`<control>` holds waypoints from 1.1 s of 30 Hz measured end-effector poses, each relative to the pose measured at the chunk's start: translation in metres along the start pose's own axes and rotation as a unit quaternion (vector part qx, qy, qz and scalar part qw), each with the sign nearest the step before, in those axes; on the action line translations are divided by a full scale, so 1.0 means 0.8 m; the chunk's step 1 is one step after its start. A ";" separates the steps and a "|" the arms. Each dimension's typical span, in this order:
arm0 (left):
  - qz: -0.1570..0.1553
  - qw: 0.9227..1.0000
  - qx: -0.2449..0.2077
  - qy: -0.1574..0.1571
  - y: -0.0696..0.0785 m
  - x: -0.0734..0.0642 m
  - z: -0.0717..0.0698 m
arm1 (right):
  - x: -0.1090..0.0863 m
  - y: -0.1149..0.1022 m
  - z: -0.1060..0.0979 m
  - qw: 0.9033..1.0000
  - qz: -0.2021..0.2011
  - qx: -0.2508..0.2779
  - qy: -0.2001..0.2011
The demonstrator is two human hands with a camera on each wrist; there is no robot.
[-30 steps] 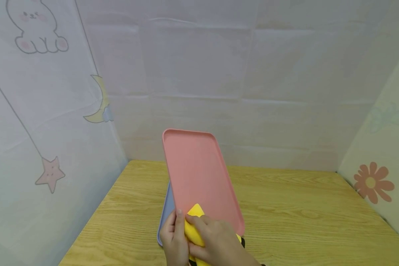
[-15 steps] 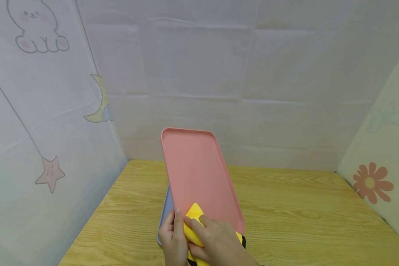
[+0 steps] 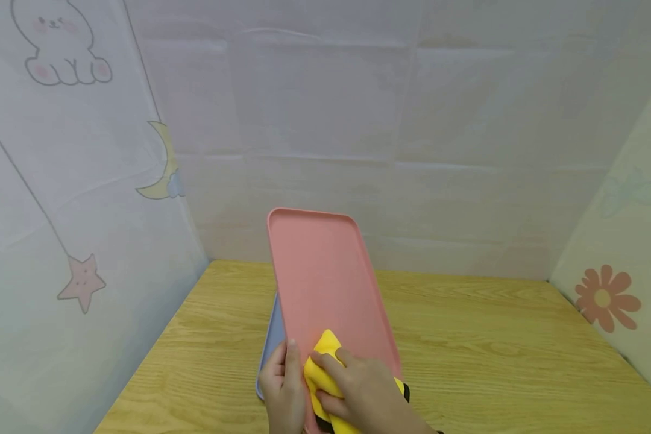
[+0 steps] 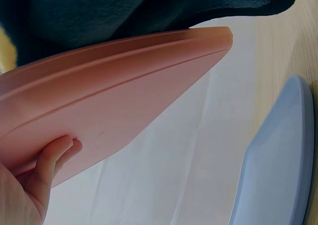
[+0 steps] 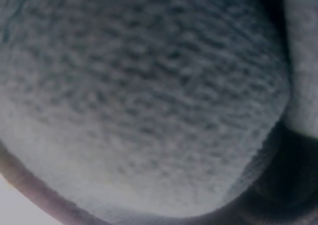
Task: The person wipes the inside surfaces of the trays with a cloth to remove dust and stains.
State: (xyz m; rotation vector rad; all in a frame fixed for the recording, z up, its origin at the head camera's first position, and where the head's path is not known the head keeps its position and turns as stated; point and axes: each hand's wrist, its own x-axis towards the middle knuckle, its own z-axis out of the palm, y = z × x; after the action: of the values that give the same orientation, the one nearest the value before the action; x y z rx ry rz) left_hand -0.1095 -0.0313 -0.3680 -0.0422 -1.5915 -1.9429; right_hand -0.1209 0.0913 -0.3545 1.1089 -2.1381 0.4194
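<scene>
My left hand grips the left edge of a pink rectangular tray, thumb at the rim; in the left wrist view its curled fingers lie against the tray's underside. The tray is raised and tilted, its far end up. My right hand holds a bunched yellow cloth with black edging against the near part of the tray's face. The cloth's dark grey side hangs over the tray's edge in the left wrist view. Blurred grey fabric fills most of the right wrist view.
A blue tray lies on the wooden table, partly hidden behind the pink one. Pale printed sheets stand as walls at the back and on both sides.
My right hand and the cloth have shifted a little to the right across the pink tray. The tray itself has moved slightly right, while my left hand keeps its hold on the edge.
</scene>
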 end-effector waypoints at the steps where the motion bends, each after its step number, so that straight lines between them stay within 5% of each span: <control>1: 0.003 1.000 0.004 0.001 0.000 0.000 0.000 | -0.002 0.002 0.000 1.000 0.002 0.002 -0.003; 10: 0.032 0.999 0.020 0.004 -0.005 0.001 -0.002 | -0.015 0.015 0.001 0.999 0.039 -0.010 -0.024; 28: 0.040 0.998 0.036 0.014 -0.001 0.000 -0.003 | -0.040 0.053 0.000 0.983 0.113 0.013 -0.148; 33: 0.044 0.998 0.047 0.016 0.000 0.000 -0.003 | -0.048 0.064 0.003 0.981 0.126 -0.004 -0.150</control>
State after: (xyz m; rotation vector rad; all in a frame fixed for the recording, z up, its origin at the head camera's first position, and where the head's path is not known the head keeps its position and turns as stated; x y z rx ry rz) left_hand -0.1085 -0.0333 -0.3684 -0.0425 -1.6306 -1.7917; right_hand -0.1479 0.1427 -0.3816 0.9455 -2.5591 0.3750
